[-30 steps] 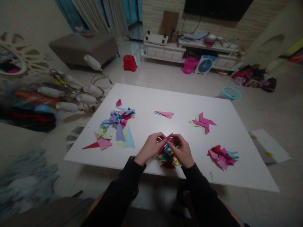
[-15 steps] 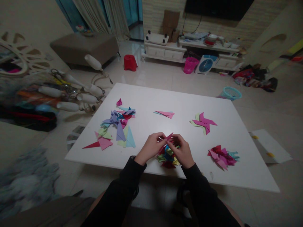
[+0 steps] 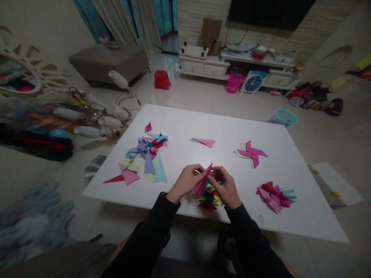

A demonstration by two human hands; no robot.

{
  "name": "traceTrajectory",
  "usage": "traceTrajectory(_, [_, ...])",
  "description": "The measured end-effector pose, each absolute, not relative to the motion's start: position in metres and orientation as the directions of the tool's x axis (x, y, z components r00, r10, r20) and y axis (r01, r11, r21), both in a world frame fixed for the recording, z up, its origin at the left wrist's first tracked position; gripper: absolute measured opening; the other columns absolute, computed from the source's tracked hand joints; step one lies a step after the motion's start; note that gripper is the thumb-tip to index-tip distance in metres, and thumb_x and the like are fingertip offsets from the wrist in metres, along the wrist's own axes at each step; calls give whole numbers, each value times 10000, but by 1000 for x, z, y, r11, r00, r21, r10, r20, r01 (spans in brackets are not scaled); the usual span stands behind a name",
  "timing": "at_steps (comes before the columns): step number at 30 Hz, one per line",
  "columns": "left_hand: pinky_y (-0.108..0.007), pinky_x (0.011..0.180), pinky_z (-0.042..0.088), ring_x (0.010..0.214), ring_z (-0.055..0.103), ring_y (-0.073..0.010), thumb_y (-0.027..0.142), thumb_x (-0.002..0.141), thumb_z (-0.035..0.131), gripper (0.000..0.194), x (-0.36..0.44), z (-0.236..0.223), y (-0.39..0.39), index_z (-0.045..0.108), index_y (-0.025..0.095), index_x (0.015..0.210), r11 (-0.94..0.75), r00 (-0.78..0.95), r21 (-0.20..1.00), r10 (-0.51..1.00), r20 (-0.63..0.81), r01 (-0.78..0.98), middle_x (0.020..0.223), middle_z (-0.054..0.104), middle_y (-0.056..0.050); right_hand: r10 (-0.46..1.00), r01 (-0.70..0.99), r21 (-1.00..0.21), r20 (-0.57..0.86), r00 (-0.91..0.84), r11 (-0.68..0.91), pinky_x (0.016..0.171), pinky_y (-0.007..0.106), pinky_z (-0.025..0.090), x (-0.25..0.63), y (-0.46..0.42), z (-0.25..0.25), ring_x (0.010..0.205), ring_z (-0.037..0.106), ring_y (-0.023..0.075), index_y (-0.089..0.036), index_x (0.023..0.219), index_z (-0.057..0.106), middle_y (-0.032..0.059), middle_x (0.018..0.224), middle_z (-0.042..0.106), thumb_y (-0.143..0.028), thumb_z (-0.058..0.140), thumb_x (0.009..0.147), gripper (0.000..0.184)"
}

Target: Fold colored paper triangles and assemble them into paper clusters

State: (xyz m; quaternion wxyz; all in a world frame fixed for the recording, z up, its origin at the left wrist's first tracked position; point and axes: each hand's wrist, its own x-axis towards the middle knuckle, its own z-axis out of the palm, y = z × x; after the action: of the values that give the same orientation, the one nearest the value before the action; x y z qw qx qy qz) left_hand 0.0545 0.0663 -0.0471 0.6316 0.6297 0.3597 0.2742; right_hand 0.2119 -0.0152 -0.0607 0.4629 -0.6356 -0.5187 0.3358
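Observation:
Between both hands I hold a pink piece of folded paper, its pointed tip up and its wider part tilted down to the left. My left hand pinches it from the left, thumb against the paper. My right hand grips its right edge between thumb and fingers. Directly beneath lies a pile of multicoloured folded papers, partly hidden by the hands. Farther back on the white table rest slim pink and blue folded papers.
Left on the table is a spread of folded papers. To the right sit a pink and green pinwheel shape and a heap of red, pink and blue papers. Lamp arms stand beyond the left edge, a blue basket beyond the far right corner.
The pink folded paper has turned in my hands, so more of its broad face shows and its lower part hangs to the left. The whole view has shifted slightly.

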Motion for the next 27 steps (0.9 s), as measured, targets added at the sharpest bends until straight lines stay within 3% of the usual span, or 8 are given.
traceTrajectory(5, [-210,603,431,675,597,-133,349,834,668,219,53,-51,66,642,137,885,129,566,988,809,-155,85,747,643,-27,955,320,-947,82,284,-14,697,306,497,213,-15,-61,756,633,181,-231,1091,552,23,875,677,-310,647,886,240])
traceTrajectory(8, [-176,529,346,576,534,-93,322,806,695,272,51,-51,68,574,171,997,190,536,980,823,-189,54,696,585,35,957,333,-943,108,270,12,679,298,470,214,-15,-57,733,606,175,-221,951,606,17,822,659,-281,611,886,89])
traceTrajectory(11, [-181,557,345,596,531,-92,323,798,698,258,48,-47,71,594,163,972,175,551,984,818,-165,36,705,587,28,963,304,-953,68,260,-15,669,300,455,215,-14,-52,699,589,171,-206,820,674,23,785,667,-267,596,861,107])
traceTrajectory(14, [-202,598,356,627,534,-105,317,790,689,240,45,-40,75,660,126,931,183,585,982,792,-172,41,683,595,8,958,180,-981,-15,287,-69,662,300,458,217,-14,-52,695,596,176,-201,804,713,28,783,695,-285,645,801,109])
traceTrajectory(18, [-202,559,290,555,442,-84,288,775,676,309,43,-36,78,681,130,1040,238,583,971,786,-204,19,611,541,47,941,-25,-994,-111,320,-109,628,277,438,220,-12,-56,661,564,155,-201,813,754,17,754,695,-287,669,760,133])
traceTrajectory(22, [-218,593,340,647,506,-111,251,783,591,220,43,-38,80,749,120,863,237,571,971,799,-187,-13,709,634,-18,928,-237,-962,-206,310,-135,599,261,420,220,-11,-58,649,564,147,-199,838,775,12,739,698,-263,680,723,163])
traceTrajectory(27, [-252,682,456,761,612,-156,240,759,638,226,45,-35,80,779,129,897,265,567,962,803,-182,-66,857,726,-63,934,-224,-968,-182,306,-115,679,305,499,219,-11,-60,767,649,198,-207,915,768,47,918,756,-306,783,695,242])
